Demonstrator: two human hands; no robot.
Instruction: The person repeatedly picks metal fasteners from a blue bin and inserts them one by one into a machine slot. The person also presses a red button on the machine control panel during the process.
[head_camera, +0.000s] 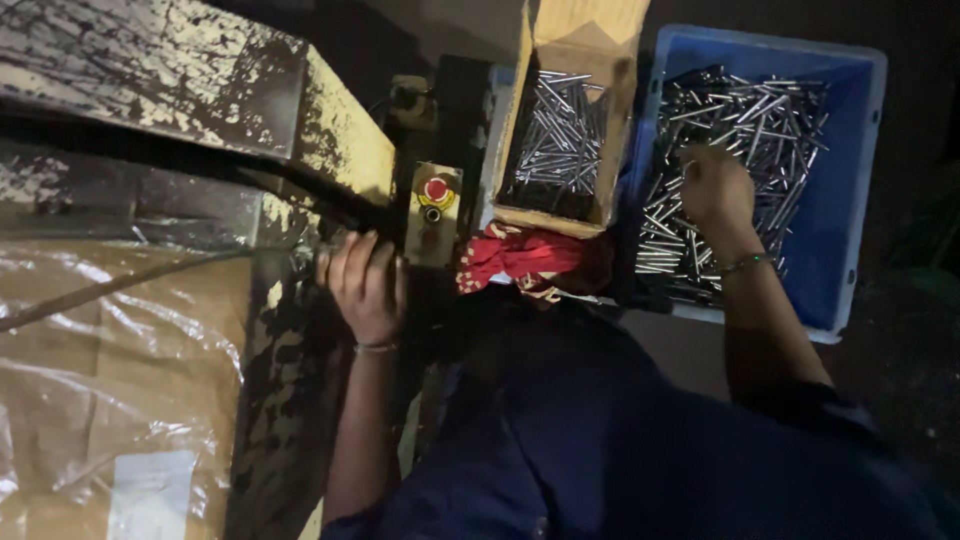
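Nearest, the left hand (366, 287) is clenched around a dark lever (300, 195) on the worn yellow machine (340, 130). Right of it lies a red cloth (520, 255). Farther right, the right hand (715, 188) reaches into the blue bin (845, 200), fingers closed among metal rods (760, 125); whether it grasps any, I cannot tell. A cardboard box (570, 30) of rods stands between.

Dark floor (900, 350), blue crate (850, 200) of metal rods, cardboard box (620, 130) of rods beside it

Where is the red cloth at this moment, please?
In the head view, the red cloth lies at centre, just below the cardboard box of metal pins, between the left hand and the blue crate.
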